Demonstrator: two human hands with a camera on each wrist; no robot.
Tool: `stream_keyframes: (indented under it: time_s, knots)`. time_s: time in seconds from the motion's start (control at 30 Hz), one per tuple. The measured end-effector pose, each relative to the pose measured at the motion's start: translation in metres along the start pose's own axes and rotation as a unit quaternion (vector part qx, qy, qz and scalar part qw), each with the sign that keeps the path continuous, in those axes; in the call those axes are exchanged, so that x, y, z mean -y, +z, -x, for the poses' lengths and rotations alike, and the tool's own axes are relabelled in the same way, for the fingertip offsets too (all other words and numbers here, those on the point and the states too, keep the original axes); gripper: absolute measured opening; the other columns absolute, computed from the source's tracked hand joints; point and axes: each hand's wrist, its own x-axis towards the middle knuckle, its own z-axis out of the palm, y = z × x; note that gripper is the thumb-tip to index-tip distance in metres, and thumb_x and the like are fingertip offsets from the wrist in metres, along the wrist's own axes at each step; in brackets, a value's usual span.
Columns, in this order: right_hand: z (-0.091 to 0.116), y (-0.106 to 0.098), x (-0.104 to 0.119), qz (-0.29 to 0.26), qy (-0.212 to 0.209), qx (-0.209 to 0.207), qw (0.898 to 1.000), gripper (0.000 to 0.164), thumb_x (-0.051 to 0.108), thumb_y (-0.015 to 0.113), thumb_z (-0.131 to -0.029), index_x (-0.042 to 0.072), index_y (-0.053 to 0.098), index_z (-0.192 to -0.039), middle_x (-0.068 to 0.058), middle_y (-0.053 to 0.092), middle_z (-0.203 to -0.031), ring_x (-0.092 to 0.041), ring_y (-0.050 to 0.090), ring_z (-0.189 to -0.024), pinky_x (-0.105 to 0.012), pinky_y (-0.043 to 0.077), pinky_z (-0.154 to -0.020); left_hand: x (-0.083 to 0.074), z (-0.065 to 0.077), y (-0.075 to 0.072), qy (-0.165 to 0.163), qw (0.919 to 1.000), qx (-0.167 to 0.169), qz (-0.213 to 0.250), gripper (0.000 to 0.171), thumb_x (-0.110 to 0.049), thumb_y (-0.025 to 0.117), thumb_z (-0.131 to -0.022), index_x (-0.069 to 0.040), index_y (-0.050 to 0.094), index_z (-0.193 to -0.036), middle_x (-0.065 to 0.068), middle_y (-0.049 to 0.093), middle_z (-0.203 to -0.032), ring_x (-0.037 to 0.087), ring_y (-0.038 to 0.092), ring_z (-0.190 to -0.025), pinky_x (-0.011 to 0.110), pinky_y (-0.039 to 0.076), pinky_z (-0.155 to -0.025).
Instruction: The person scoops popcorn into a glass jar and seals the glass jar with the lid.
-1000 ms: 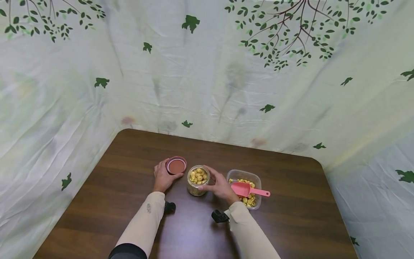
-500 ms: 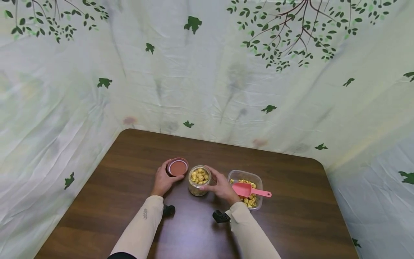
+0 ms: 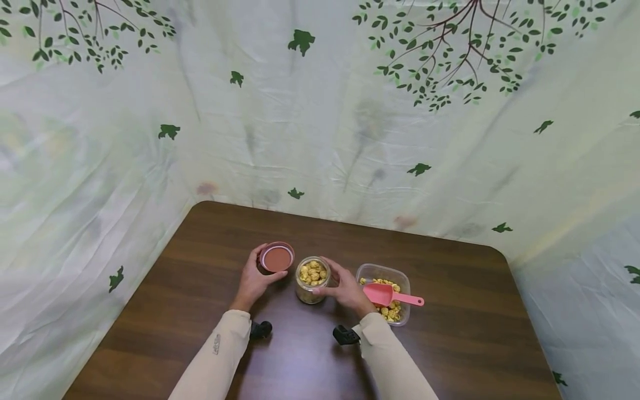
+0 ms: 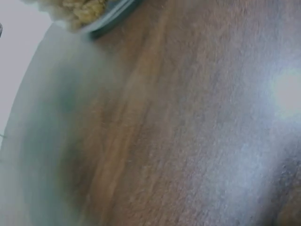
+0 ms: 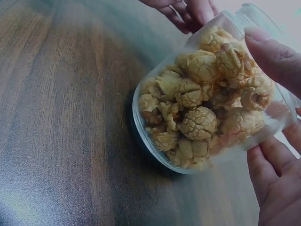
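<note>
A round reddish-brown lid (image 3: 278,259) is gripped at its edge by my left hand (image 3: 251,281), its inner side towards the head camera. Just to its right, an uncovered glass jar (image 3: 307,294) of popcorn (image 5: 200,122) stands upright on the table. My right hand (image 3: 346,290) holds the jar from the right, thumb on the near side near the rim. Lid and jar are apart. The left wrist view catches only the jar's base (image 4: 110,21) and popcorn at the top left; my left fingers and the lid are not clear there.
Right of my right hand sits a clear plastic container (image 3: 367,269) with more popcorn. A pink scoop (image 3: 382,294) lies across it, handle past the right rim. Behind the brown table (image 3: 450,333) hangs a pale leaf-print cloth (image 3: 320,122).
My left hand has shifted slightly with the lid, which looks a little larger, as if raised. The right hand keeps its hold on the jar. The head view has moved a little.
</note>
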Motion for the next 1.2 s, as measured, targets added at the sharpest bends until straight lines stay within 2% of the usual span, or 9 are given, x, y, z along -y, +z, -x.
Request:
stream_keyframes:
  time_s: [0.33, 0.47, 0.57, 0.73, 0.87, 0.93, 1.0, 1.07, 1.2]
  knots:
    - [-0.001, -0.001, -0.001, -0.003, -0.003, 0.003, 1.000, 0.076, 0.005, 0.077, -0.081, -0.001, 0.037, -0.146, -0.021, 0.045, -0.144, -0.035, 0.039, -0.135, -0.050, 0.030, -0.111, -0.010, 0.013, -0.007, 0.028, 0.9958, 0.021, 0.084, 0.087, -0.005, 0.088, -0.066, -0.006, 0.043, -0.141, 0.018, 0.048, -0.138, 0.040, 0.043, -0.125, 0.042, 0.034, -0.103]
    - [-0.001, -0.001, -0.002, -0.007, -0.006, 0.002, 1.000, 0.076, 0.004, 0.077, -0.081, -0.002, 0.037, -0.145, -0.021, 0.046, -0.143, -0.035, 0.040, -0.134, -0.050, 0.030, -0.110, -0.013, 0.017, -0.008, 0.031, 0.9920, 0.022, 0.121, 0.085, -0.001, 0.085, -0.069, -0.006, 0.043, -0.142, 0.017, 0.047, -0.140, 0.038, 0.042, -0.126, 0.029, 0.035, -0.102]
    - [-0.002, -0.001, -0.003, -0.009, -0.009, 0.002, 1.000, 0.075, 0.003, 0.076, -0.081, -0.002, 0.037, -0.145, -0.022, 0.047, -0.142, -0.035, 0.041, -0.134, -0.051, 0.031, -0.110, -0.016, 0.019, -0.008, 0.037, 0.9847, 0.020, 0.169, 0.081, 0.006, 0.080, -0.072, -0.002, 0.041, -0.143, 0.021, 0.045, -0.141, 0.030, 0.043, -0.127, 0.020, 0.034, -0.102]
    - [-0.002, -0.001, -0.004, -0.016, -0.012, 0.006, 1.000, 0.075, 0.002, 0.076, -0.081, -0.003, 0.037, -0.145, -0.022, 0.046, -0.142, -0.035, 0.041, -0.134, -0.050, 0.031, -0.110, -0.021, 0.023, -0.008, 0.038, 0.9601, 0.021, 0.276, 0.076, 0.016, 0.066, -0.079, 0.004, 0.034, -0.146, 0.021, 0.042, -0.141, 0.009, 0.049, -0.119, 0.014, 0.041, -0.096]
    - [-0.002, -0.001, -0.004, -0.026, -0.011, 0.008, 1.000, 0.075, 0.001, 0.075, -0.081, -0.004, 0.036, -0.145, -0.022, 0.046, -0.143, -0.035, 0.040, -0.134, -0.049, 0.030, -0.110, -0.024, 0.024, -0.008, 0.052, 0.9280, 0.029, 0.368, 0.073, 0.019, 0.058, -0.082, 0.008, 0.027, -0.147, 0.012, 0.047, -0.133, 0.009, 0.053, -0.112, 0.017, 0.046, -0.093]
    - [-0.002, -0.002, -0.004, -0.028, -0.011, 0.008, 1.000, 0.076, 0.001, 0.076, -0.081, -0.003, 0.036, -0.145, -0.022, 0.045, -0.143, -0.034, 0.040, -0.134, -0.049, 0.030, -0.111, -0.026, 0.025, -0.008, 0.062, 0.9091, 0.038, 0.410, 0.072, 0.017, 0.057, -0.083, 0.010, 0.024, -0.147, 0.010, 0.049, -0.130, 0.011, 0.054, -0.112, 0.019, 0.047, -0.093]
    - [-0.002, -0.002, -0.005, -0.033, -0.015, 0.011, 0.999, 0.076, 0.000, 0.075, -0.081, -0.005, 0.035, -0.145, -0.023, 0.044, -0.144, -0.035, 0.040, -0.134, -0.049, 0.031, -0.110, -0.028, 0.026, -0.009, 0.069, 0.8949, 0.052, 0.438, 0.073, 0.012, 0.059, -0.085, 0.011, 0.022, -0.147, 0.010, 0.050, -0.128, 0.014, 0.054, -0.113, 0.021, 0.047, -0.093]
    - [-0.003, -0.002, -0.005, -0.037, -0.020, 0.015, 0.999, 0.076, -0.002, 0.074, -0.081, -0.006, 0.034, -0.145, -0.025, 0.043, -0.144, -0.036, 0.039, -0.134, -0.050, 0.031, -0.110, -0.029, 0.026, -0.009, 0.072, 0.8862, 0.064, 0.453, 0.073, 0.008, 0.061, -0.086, 0.012, 0.021, -0.147, 0.011, 0.049, -0.129, 0.016, 0.054, -0.113, 0.022, 0.047, -0.094]
    - [-0.003, -0.001, -0.006, -0.045, -0.029, 0.020, 0.998, 0.075, -0.004, 0.073, -0.081, -0.009, 0.033, -0.145, -0.028, 0.042, -0.143, -0.038, 0.039, -0.134, -0.050, 0.032, -0.109, -0.033, 0.027, -0.010, 0.072, 0.8786, 0.084, 0.465, 0.074, 0.006, 0.061, -0.086, 0.012, 0.021, -0.147, 0.014, 0.047, -0.130, 0.017, 0.054, -0.113, 0.023, 0.048, -0.094]
